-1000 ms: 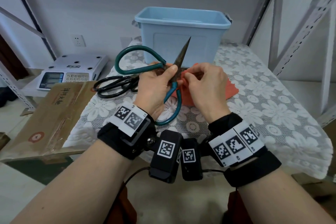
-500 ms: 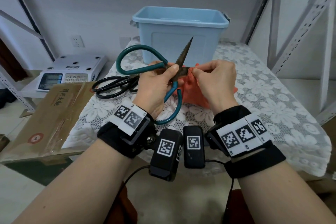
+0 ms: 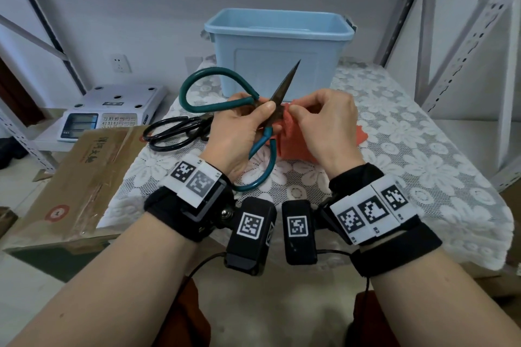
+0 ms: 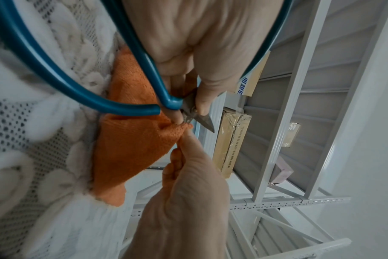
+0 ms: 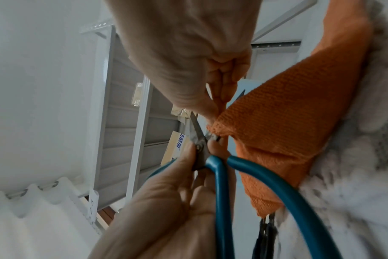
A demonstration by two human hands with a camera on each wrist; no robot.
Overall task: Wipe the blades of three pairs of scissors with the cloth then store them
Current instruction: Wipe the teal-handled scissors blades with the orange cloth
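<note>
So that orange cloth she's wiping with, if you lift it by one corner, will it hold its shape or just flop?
Likely flops: the cloth already sags in folds below the right hand pinching it. Its looped, towel-like weave probably grips rather than slips. It looks light, so it would probably drag along the table if tugged.

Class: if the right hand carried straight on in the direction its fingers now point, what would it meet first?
Probably the teal scissors: the right hand pinches the orange cloth right beside the blade, fingertips pointing toward it. Depth is uncertain.

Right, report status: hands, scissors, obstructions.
Left hand grips teal scissors at pivot, blade up. Right hand pinches orange cloth on lower blade. Black scissors wait on table. Nothing in the way.
</note>
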